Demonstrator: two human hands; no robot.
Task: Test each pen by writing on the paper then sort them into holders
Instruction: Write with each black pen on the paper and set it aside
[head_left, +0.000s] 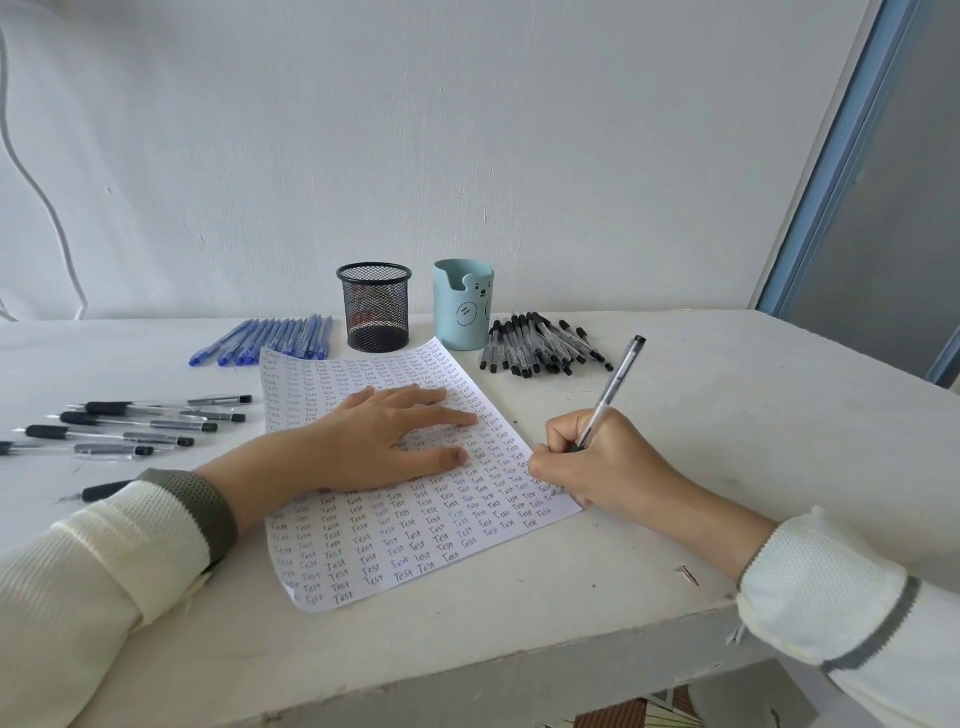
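Lying far left are about six black-grip pens (140, 423), with roughly a dozen blue pens (275, 340) lined up behind. The left hand (374, 441) is pressing one written-over paper (384, 551), fingers (457, 417) straight and slightly spread. Behind it are standing two holders, a black mesh holder (374, 306) and a blue bear holder (462, 306), contents unclear. An uncounted heap of black-capped pens (545, 348) is lying beside the bear. The right hand (608, 467) is pinching a clear pen (610, 395) at the paper's right edge; bare tabletop (727, 415) is stretching beyond.

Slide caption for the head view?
Right hand writes with a pen at the right edge of the paper; left hand lies flat on it; mesh holder and blue holder behind.
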